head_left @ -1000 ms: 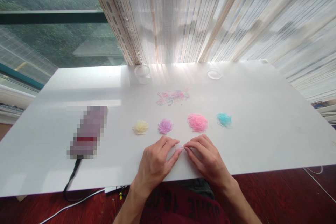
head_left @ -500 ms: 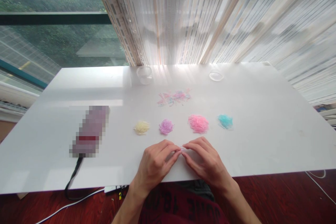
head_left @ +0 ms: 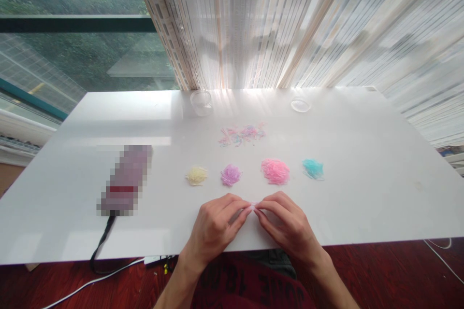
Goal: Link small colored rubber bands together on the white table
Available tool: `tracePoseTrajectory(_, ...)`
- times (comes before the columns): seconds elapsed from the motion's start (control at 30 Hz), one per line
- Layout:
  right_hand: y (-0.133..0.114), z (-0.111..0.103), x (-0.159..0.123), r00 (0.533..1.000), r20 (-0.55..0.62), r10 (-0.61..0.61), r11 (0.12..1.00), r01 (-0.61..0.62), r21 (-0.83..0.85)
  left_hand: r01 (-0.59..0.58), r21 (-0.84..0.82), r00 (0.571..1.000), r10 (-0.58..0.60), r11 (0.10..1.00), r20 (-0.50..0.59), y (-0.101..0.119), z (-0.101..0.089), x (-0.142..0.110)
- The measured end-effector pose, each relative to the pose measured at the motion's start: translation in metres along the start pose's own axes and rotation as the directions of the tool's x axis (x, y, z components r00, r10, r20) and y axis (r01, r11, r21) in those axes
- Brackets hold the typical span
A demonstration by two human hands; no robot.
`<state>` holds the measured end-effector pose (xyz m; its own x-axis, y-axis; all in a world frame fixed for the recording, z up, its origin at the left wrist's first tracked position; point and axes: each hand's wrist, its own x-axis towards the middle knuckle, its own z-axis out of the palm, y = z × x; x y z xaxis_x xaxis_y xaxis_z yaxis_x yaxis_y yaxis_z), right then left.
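My left hand (head_left: 221, 217) and my right hand (head_left: 284, 217) meet near the table's front edge, thumb and forefinger of each pinched together. Between the fingertips stretches a thin pale-purple strand (head_left: 254, 203), mostly hidden by the fingers. Just beyond the hands lie separate piles of small thin strands: a yellow pile (head_left: 196, 175), a purple pile (head_left: 231, 175), a larger pink pile (head_left: 275, 171) and a turquoise pile (head_left: 312, 168). Farther back, a loose mixed-colour pile (head_left: 242, 134) is spread out.
At the back of the white table (head_left: 362, 169) stand a clear round container (head_left: 201, 101) and a clear lid (head_left: 300, 105). A blurred-out purplish object (head_left: 125, 181) with a black strap (head_left: 103, 239) lies left. Striped curtains (head_left: 246, 24) hang behind.
My right hand's thumb and forefinger have closed together, and the strand now shows between both hands' fingertips. The whole view has shifted very slightly; the piles have stayed put.
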<state>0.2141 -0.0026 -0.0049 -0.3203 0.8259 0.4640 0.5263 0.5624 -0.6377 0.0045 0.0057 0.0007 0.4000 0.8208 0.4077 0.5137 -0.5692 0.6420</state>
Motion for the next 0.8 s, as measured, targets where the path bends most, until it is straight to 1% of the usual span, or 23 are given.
tracePoseTrajectory(0.27, -0.0003, -0.0006, 0.0004, 1.0, 0.018, 0.019, 1.0, -0.019, 0.001, -0.006, -0.007, 1.0, 0.006, 1.0, -0.012, -0.0004, -0.0009, -0.0007)
tracePoseTrajectory(0.5, 0.0003, -0.0003, -0.001, 1.0, 0.009, 0.029, 0.999, -0.029, 0.015, -0.027, -0.01, 0.999, 0.027, 1.0, -0.037, 0.0012, -0.0015, 0.0006)
tracePoseTrajectory(0.8, 0.0012, 0.0005, -0.0005, 1.0, 0.008, 0.015, 1.0, -0.015, 0.025, -0.021, -0.019, 1.0, 0.02, 1.0, -0.023, -0.0006, -0.0001, -0.0002)
